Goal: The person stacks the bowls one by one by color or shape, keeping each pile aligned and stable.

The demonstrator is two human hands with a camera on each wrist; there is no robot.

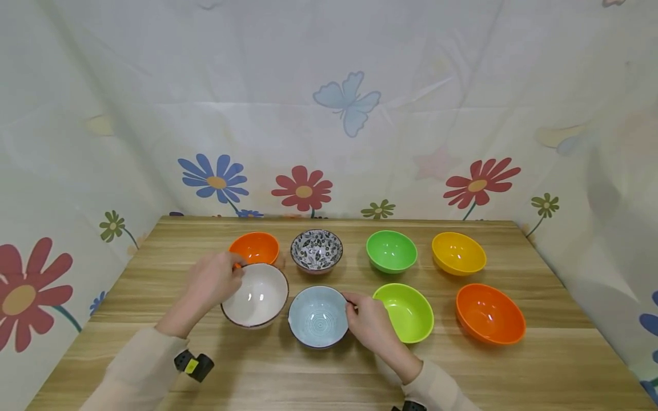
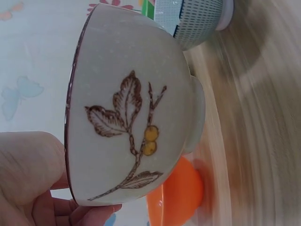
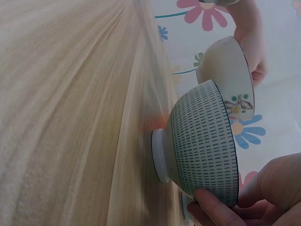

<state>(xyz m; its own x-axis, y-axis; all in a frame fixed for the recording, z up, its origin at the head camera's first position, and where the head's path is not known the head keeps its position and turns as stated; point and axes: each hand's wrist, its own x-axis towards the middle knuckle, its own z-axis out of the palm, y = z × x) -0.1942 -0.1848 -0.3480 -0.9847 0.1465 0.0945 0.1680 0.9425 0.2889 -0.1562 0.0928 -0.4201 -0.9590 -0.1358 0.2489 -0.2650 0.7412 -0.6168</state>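
Head view first: the left hand (image 1: 212, 281) has its fingers pinching the rim of the white bowl (image 1: 257, 297), right in front of the small orange bowl (image 1: 255, 247), while the right hand (image 1: 372, 322) pinches the right edge of the pale blue bowl (image 1: 319, 317), just beside the white one. Behind them sits the patterned bowl (image 1: 316, 250), then the green bowl (image 1: 392, 252) and the yellow bowl (image 1: 458, 254); nearer, the lime bowl (image 1: 408, 314) and the large orange bowl (image 1: 490, 314), all over the wooden surface (image 1: 288, 379). Left wrist now: fingers curl at the white bowl's rim, and a brown sprig (image 2: 131, 141) with yellow berries crosses its outer wall. And the right wrist: fingers against the pale blue bowl's outer wall, gripping near the rim, rows of dashes (image 3: 202, 141) all round it, the white bowl beyond in the left hand.
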